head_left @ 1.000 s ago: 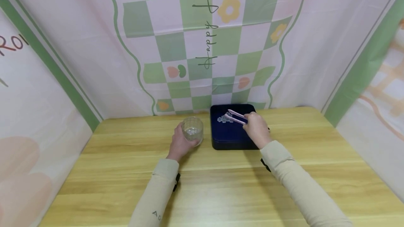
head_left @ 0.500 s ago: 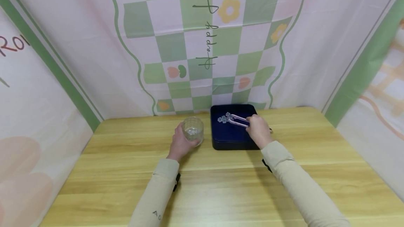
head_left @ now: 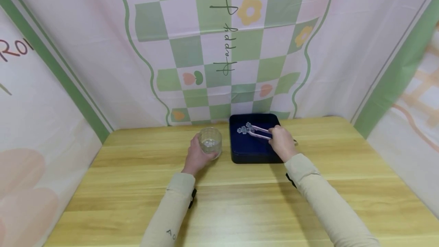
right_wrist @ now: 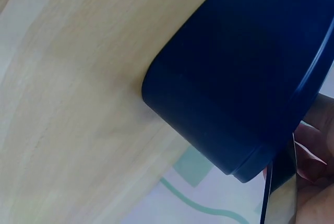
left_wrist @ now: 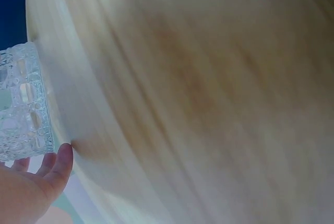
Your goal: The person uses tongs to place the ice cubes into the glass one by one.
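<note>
My left hand [head_left: 198, 157] holds a clear textured glass [head_left: 210, 140] on the table, left of a dark blue tray. In the left wrist view the fingers [left_wrist: 61, 166] curve around the faceted glass [left_wrist: 21, 104]. Clear pieces like ice cubes [head_left: 243, 129] lie clustered in the blue tray [head_left: 255, 159]; several sit close together. My right hand [head_left: 282, 142] grips pale pink tongs [head_left: 259, 135] over the tray. Their tips are at the right end of the cluster; whether they clasp a piece I cannot tell. The right wrist view shows only the tongs' metallic handle end [right_wrist: 282, 192].
The tray's raised wall [right_wrist: 224, 78] stands close under my right hand. A printed curtain [head_left: 247, 60] hangs behind the wooden table [head_left: 226, 205], with further cloth panels on the left and right sides.
My right hand has shifted slightly right and the tongs' tips have lowered to the right end of the clear pieces. The left hand and glass have stayed in place.
</note>
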Tool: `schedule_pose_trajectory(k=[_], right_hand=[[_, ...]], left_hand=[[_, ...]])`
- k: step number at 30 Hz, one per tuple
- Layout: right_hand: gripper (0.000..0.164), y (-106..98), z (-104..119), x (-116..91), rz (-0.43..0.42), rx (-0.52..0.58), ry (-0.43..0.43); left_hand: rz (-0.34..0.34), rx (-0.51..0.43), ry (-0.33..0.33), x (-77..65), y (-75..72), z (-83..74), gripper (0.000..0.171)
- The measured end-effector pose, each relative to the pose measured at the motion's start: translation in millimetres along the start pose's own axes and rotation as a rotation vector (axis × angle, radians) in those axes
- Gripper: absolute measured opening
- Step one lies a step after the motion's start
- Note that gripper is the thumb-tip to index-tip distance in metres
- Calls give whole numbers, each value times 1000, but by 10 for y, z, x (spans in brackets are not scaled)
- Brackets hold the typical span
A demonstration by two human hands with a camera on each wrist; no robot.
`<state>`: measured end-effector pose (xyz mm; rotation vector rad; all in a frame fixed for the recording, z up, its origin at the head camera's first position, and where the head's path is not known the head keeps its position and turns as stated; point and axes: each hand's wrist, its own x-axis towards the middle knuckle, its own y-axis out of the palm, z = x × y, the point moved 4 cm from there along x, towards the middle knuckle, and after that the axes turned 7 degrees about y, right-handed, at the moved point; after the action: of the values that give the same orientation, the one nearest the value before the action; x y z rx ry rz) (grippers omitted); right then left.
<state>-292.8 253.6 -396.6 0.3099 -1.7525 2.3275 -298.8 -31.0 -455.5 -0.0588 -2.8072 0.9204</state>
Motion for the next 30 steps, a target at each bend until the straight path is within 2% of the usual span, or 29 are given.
schedule_pose_trajectory(k=[8, 15, 24, 30], right_hand=[[29, 14, -21, -4, 30, 0, 19], [27, 15, -9, -5, 43, 4, 1], [27, 14, -21, 8, 114, 7, 11], [26, 10, -17, -1, 100, 0, -14]], left_hand=[[2, 5, 0, 3, 5, 7, 97], [-1, 15, 8, -5, 0, -3, 97], [-6, 18, 2, 0, -2, 2, 96], [-2, 20, 3, 12, 10, 17, 96]])
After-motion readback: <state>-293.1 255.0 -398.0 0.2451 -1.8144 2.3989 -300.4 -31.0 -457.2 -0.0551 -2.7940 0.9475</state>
